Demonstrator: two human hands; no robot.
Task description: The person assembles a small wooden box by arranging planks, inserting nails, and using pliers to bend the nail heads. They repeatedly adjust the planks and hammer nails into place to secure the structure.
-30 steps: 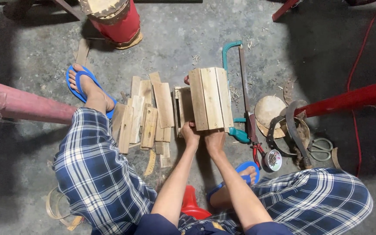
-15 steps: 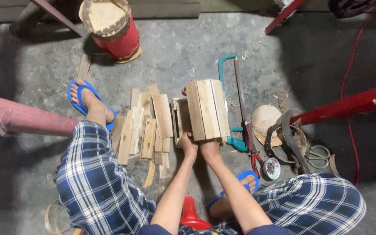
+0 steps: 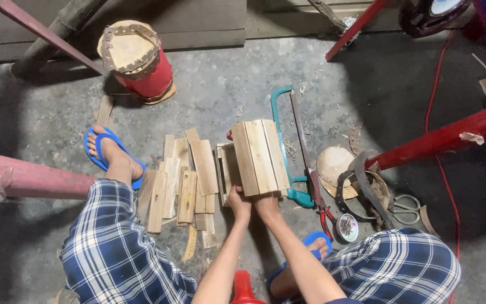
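While both hands grip the near end of the wooden slat panel, the left hand closed on its near-left corner and the right hand on its near edge, the panel keeps the same place on the concrete floor as a second ago. No shift shows; only the camera has moved. Loose wood strips lie just left; a teal hacksaw lies just right.
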